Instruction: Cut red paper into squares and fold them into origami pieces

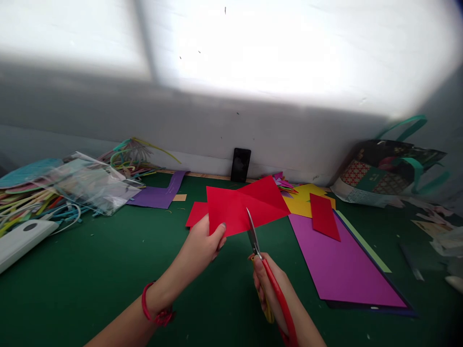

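Observation:
A creased sheet of red paper (231, 207) is pinched at its lower left corner by my left hand (210, 238), thumb on top. In my right hand (269, 282) is a pair of scissors (280, 294) with red and yellow handles. Their blades point up and away, at the lower edge of the red sheet, and one blade shows in front of the paper. Whether the blades are parted is hard to tell. Another red paper piece (196, 213) lies on the table behind my left hand, partly covered.
Purple sheets (347, 270), a red strip (324, 216) and yellow paper (302, 205) lie at right. A phone (240, 165) leans on the wall. Pipe cleaners, a plastic bag (104, 185) and a white device (27, 241) fill the left; a patterned bag (376, 176) stands far right.

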`<action>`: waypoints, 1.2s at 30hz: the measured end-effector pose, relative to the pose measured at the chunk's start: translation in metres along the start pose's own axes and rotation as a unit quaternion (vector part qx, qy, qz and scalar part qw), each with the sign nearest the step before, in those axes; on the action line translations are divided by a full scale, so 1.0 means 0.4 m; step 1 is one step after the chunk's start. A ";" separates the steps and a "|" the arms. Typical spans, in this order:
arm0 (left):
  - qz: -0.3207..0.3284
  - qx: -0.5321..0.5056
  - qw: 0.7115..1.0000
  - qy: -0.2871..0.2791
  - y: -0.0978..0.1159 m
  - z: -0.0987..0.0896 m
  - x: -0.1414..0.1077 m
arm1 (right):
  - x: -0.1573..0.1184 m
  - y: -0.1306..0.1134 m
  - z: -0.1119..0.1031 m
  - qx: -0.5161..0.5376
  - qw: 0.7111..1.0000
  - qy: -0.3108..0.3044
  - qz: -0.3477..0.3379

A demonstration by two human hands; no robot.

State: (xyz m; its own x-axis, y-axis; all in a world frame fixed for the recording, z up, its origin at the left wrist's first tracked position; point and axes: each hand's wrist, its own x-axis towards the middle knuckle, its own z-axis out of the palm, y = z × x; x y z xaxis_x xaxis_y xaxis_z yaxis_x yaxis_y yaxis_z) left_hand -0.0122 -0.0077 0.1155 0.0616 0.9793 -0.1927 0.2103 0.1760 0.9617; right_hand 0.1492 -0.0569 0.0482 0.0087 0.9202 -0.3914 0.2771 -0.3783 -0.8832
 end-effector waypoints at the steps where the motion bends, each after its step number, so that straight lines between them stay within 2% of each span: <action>1: 0.000 -0.001 1.000 0.000 0.001 0.000 0.000 | -0.001 -0.002 0.000 -0.004 1.000 0.002 0.001; 10: 0.002 -0.010 1.000 -0.008 -0.008 -0.003 0.000 | -0.010 -0.016 0.000 -0.017 1.000 0.013 -0.002; 36: -0.010 -0.001 1.000 -0.015 0.013 -0.012 0.003 | -0.025 -0.039 -0.014 -0.067 0.997 0.029 -0.037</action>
State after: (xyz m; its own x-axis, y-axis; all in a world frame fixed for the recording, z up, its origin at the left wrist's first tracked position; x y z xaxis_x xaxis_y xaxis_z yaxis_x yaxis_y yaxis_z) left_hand -0.0157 -0.0052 0.1211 0.0872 0.9721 -0.2177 0.2089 0.1959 0.9581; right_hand 0.1502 -0.0597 0.0674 0.0379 0.9511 -0.3066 0.4044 -0.2951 -0.8657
